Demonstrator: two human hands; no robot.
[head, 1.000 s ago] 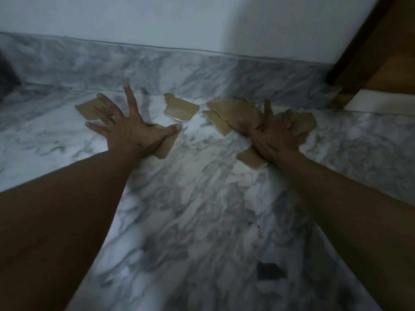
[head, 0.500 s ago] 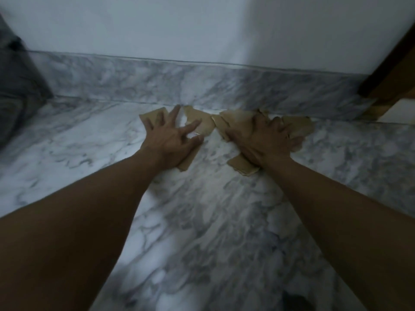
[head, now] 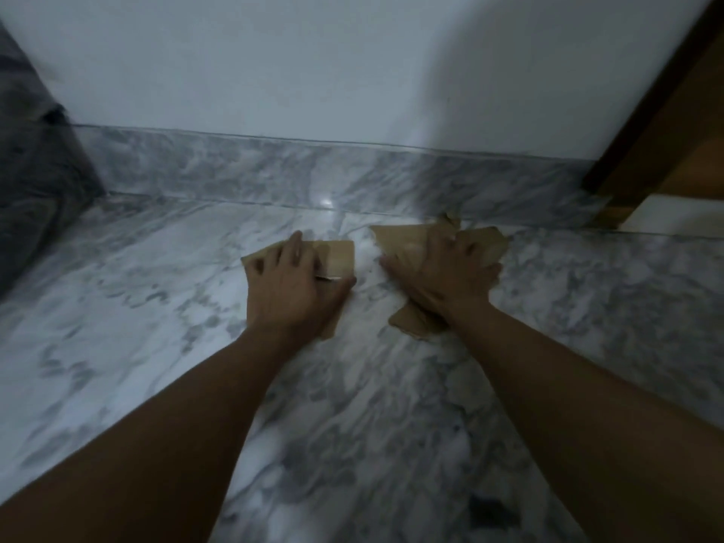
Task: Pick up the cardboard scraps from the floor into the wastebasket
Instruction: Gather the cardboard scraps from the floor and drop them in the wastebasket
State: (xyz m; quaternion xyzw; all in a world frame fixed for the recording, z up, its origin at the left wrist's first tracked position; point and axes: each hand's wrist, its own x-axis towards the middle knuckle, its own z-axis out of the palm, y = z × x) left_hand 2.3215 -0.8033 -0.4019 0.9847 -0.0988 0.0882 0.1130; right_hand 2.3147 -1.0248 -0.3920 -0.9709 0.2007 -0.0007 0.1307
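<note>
Several brown cardboard scraps lie on the marble floor (head: 156, 291) by the wall. My left hand (head: 288, 288) lies on the left bunch of scraps (head: 339, 256), fingers bent over it and the thumb tucked at its lifted near edge. A hand's width to the right, my right hand (head: 450, 274) covers the right bunch of scraps (head: 403, 239) with curled fingers; one piece (head: 411, 323) sticks out under the wrist. No wastebasket is clearly recognisable.
A marble skirting (head: 235, 170) and a white wall stand just beyond the scraps. A blurred dark grey object (head: 35, 170) stands at the far left. A brown wooden door frame (head: 646, 131) rises at the right.
Both hands have slid toward each other, dragging the spread scraps into two tight bunches. The left hand's fingers, splayed flat before, have closed together over its bunch.
</note>
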